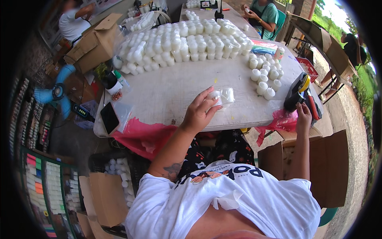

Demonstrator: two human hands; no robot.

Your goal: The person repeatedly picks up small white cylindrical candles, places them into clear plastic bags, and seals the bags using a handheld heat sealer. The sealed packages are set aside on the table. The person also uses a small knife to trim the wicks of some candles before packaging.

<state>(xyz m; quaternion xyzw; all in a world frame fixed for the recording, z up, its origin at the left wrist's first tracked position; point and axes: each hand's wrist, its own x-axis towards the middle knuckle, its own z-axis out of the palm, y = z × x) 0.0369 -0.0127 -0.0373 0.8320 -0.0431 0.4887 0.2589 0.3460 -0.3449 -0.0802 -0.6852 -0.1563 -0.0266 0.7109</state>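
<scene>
On the near part of the table (143,95), my left hand (204,104) grips a small pack of white candles (228,95) in clear plastic. The pack lies on its side, and my fingers cover part of it. Out to the right, my right hand (303,110) has its fingertips pinched together at the front of a tape dispenser (313,104) with a yellow-cored roll. Any tape between these fingers is too small to see clearly. Several loose white candles in clear cups (262,78) stand between the pack and the dispenser.
Many plastic-wrapped candle packs (191,44) are stacked across the table's far side. A smartphone (109,118), glue bottle (118,74) and potted plant (104,73) line the left edge, beside a blue-bladed fan (58,91). Pink plastic (146,137) hangs over the front edge. Other people sit beyond.
</scene>
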